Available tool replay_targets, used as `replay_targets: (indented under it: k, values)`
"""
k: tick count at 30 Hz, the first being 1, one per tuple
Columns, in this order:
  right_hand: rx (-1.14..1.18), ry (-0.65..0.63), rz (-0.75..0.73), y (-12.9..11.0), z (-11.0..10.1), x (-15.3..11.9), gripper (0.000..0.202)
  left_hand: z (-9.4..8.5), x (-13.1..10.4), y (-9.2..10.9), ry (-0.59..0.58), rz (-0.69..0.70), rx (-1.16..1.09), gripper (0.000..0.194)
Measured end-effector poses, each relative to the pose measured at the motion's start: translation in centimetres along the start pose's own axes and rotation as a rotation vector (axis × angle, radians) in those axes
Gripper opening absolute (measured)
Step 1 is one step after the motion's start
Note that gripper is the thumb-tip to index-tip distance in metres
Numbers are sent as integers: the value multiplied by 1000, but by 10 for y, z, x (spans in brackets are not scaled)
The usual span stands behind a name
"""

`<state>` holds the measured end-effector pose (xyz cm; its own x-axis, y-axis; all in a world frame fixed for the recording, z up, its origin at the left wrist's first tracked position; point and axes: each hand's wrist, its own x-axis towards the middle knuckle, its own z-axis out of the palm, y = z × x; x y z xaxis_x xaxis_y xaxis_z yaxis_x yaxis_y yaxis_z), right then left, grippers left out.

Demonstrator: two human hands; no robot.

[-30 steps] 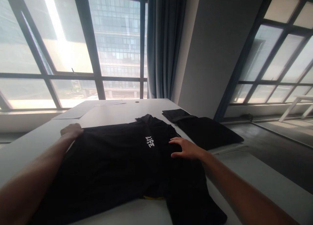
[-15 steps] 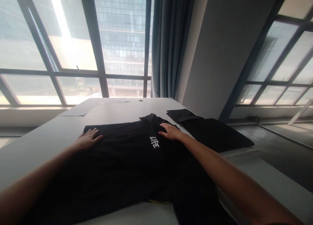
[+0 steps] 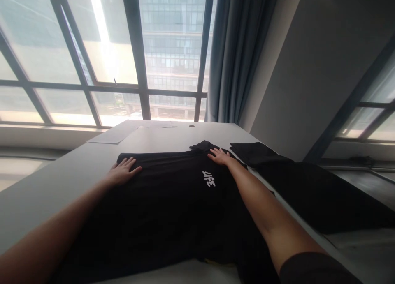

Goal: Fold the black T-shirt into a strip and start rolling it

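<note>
Hands first: the left hand (image 3: 123, 172) lies flat with its fingers spread, palm down on the far left edge of a black T-shirt (image 3: 166, 210), holding nothing and only pressing on the cloth. The right hand (image 3: 219, 157) is likewise flat and open, fingers fanned forward, resting on the shirt's far right part near the bunched cloth at its top edge. The shirt is spread across a pale grey table (image 3: 61, 181), reaching from the near edge toward the middle, with a small white print (image 3: 209, 178) on it just near of the right hand. To the right, partly beyond the right forearm, a second dark cloth (image 3: 308, 185) lies on the table, with a smaller dark folded piece (image 3: 249, 150) at its far end, just beside the right hand but apart from it. Flat sheets of paper (image 3: 114, 135) lie at the table's far left, well apart from both hands. Behind stand large windows (image 3: 101, 58) and a blue-grey curtain (image 3: 237, 58). Half a second ago both hands already lay flat on the shirt; since then the right hand has slid a little farther up toward the top edge, while the left sits at much the same spot.
</note>
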<state>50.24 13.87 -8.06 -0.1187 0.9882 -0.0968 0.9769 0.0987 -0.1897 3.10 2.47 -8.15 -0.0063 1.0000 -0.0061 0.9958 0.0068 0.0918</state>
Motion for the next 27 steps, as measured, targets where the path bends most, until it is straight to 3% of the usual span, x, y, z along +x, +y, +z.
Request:
replay_targets:
  k: [3, 6, 10, 12, 18, 23, 27]
  values:
    - [-53, 76, 2, -2, 1, 6, 72, -1, 10, 6, 11, 8, -18, 77]
    - [-153, 172, -23, -10, -1, -9, 69, -4, 8, 9, 56, 20, -45, 72]
    - [-173, 170, -171, -14, -6, -65, 62, -11, -17, 7, 204, 79, -70, 66]
    - [-126, 155, -254, -9, -9, -104, 61, -15, -39, 6, 200, 147, -73, 68]
    - [82, 169, -473, 5, -30, -226, 49, -22, -127, 17, -15, 331, -80, 82]
    - [244, -76, -439, 3, -44, -297, 43, -35, -186, 19, -215, 412, -121, 92]
    - [281, -224, -420, 12, -43, -329, 36, -47, -213, -3, -284, 363, -175, 89]
